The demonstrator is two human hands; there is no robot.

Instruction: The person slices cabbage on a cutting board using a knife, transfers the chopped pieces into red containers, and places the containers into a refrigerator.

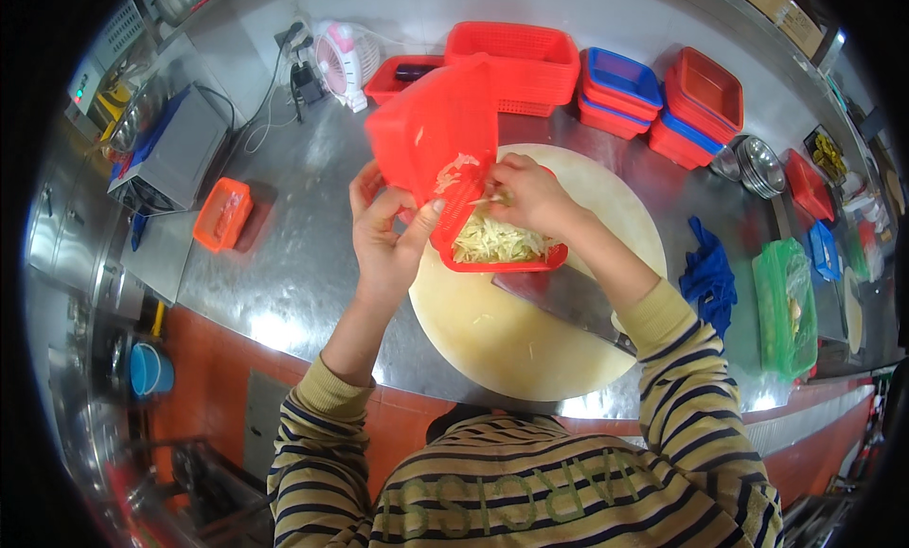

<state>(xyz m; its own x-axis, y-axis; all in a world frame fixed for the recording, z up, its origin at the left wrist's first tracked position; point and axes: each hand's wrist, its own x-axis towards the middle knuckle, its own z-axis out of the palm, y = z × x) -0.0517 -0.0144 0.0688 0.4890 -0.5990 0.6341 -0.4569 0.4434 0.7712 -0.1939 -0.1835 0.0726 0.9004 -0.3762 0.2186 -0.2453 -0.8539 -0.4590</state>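
Note:
My left hand [389, 228] grips a red plastic basket [433, 129] by its side and holds it steeply tilted. Pale shreds cling to its inner wall. Below it, a second red basket [505, 267] holds a heap of shredded pale-green vegetable [497, 241]. My right hand [531, 196] is curled at the tilted basket's lower edge, above the heap, with a few strands at its fingertips. The lower basket rests on a round, cream-coloured cutting board [525, 349]. A cleaver [568, 303] lies flat on the board, its handle partly hidden near my right sleeve.
Stacked red baskets [529, 72] and red and blue baskets [619, 108] line the wall of the steel table [298, 264]. A small orange basket [224, 214] and a fan [342, 62] are left. To the right are a blue cloth [709, 275] and a green-bagged container [785, 307].

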